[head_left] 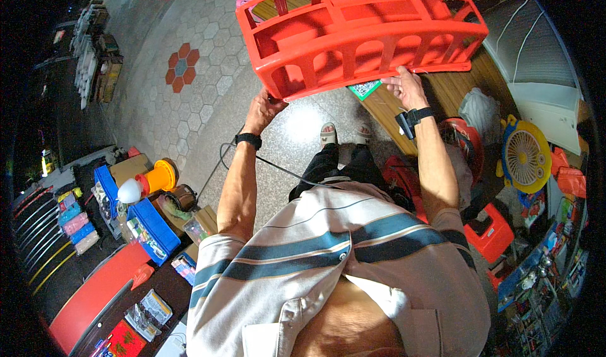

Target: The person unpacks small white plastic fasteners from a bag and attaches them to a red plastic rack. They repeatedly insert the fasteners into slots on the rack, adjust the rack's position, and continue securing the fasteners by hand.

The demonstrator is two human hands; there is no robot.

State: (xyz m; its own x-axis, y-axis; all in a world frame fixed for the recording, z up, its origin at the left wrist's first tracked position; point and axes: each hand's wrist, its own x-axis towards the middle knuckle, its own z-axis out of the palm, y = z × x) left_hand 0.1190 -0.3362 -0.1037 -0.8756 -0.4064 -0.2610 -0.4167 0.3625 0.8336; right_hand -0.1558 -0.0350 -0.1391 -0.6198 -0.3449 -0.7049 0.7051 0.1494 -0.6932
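A red plastic rack (375,33) with a row of arched openings along its side is held out in front of me at the top of the head view. My left hand (264,112) is closed round its lower left corner, the fingers partly hidden by the rim. Along the lower right edge, my right hand (409,88) grips the rack with the fingers bent under it. A green card (365,90) with a printed square code shows just below the rack, beside my right fingers.
A wooden table (489,82) stands beyond my right arm, a white bag (478,109) on its near side. Farther right are a yellow and blue fan (528,155) and a red stool (490,234). At left sit blue bins (151,231) and a yellow spool (159,176). A black cable (278,163) crosses before me.
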